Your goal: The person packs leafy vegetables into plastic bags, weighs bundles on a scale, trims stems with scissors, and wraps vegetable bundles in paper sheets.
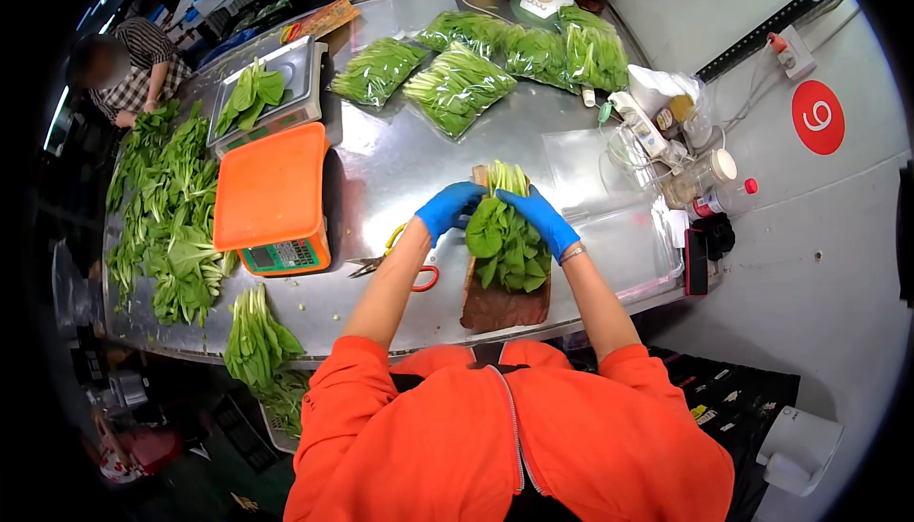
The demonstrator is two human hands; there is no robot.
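A bunch of leafy greens (507, 241) lies on a brown board (505, 311), its pale stems pointing away from me and its leaves toward me. My left hand (449, 210), in a blue glove, closes against the left side of the bunch near the stems; some of its fingertips are hidden. From the right, my right hand (543, 220), also blue-gloved, grips the bunch with its fingers along the stem end. Scissors (426, 279) with red and yellow handles rest on the metal table by my left forearm.
An orange scale (269, 194) and a second scale (293, 84) holding greens stand left. Loose greens (181, 208) pile beyond them, near another person (143, 65). Bagged greens (459, 91) lie at the back. Plastic bags (624, 251), jars and a power strip (638, 122) are right.
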